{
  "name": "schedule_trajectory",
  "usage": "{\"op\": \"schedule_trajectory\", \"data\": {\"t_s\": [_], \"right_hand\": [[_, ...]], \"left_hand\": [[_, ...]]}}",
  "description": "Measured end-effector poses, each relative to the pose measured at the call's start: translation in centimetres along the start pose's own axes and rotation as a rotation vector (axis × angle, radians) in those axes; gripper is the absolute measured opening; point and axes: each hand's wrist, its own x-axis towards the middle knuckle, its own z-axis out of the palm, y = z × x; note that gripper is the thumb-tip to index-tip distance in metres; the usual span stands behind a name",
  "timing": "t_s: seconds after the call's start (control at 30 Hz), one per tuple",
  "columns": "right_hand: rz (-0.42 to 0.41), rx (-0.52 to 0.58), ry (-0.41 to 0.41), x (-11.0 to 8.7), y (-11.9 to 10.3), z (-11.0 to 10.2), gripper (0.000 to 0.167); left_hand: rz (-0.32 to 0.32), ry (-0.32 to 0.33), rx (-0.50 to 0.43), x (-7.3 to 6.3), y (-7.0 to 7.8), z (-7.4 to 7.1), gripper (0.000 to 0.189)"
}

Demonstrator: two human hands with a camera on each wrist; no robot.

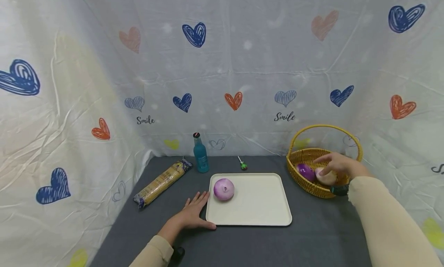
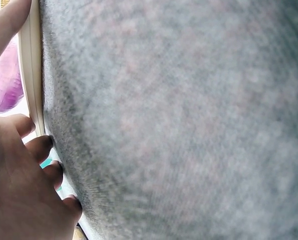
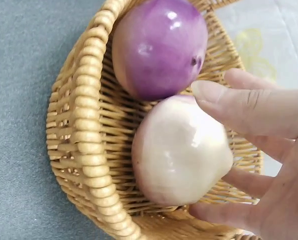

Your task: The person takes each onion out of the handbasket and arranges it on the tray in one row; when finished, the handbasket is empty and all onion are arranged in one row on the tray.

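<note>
My left hand [image 1: 192, 214] lies spread at the left edge of a cream tray [image 1: 258, 201], thumb at the near corner and fingertips along the side. A purple onion [image 1: 224, 189] sits on the left part of the tray. Over a yellow wicker basket [image 1: 313, 192] at the right is my right hand [image 1: 338, 165]. In the right wrist view its thumb [image 3: 239, 105] reaches the top of a whitish onion [image 3: 181, 152], and its other fingers extend loosely along the far side. A glossy purple onion [image 3: 159, 47] lies beside that one in the basket.
A blue bottle [image 1: 201, 157] with a dark cap stands behind the tray. Left of it lies a long yellow packet [image 1: 163, 183], slanted. A green lollipop [image 1: 243, 165] is behind the tray. The basket's tall handle [image 1: 324, 125] arches overhead; heart-printed curtains enclose the dark table.
</note>
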Motion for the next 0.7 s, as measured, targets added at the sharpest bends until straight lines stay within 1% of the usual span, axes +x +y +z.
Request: {"op": "schedule_trajectory", "data": {"t_s": [0.13,0.23,0.5,0.7], "right_hand": [[0.025,0.036,-0.013,-0.2,0.5,0.3,0.06],[0.038,0.06,-0.003,-0.4,0.7,0.5,0.058],[0.045,0.034,0.008,0.1,1.3,0.4,0.056],[0.031,0.026,0.011,0.4,1.1,0.2,0.055]], "left_hand": [[-0.006,-0.005,-0.002,0.1,-0.1,0.0,0.126],[-0.009,-0.009,-0.005,0.1,0.0,0.0,0.126],[-0.002,-0.015,-0.027,-0.1,0.0,-0.2,0.128],[-0.002,-0.015,-0.018,-0.1,0.0,-0.1,0.127]]}}
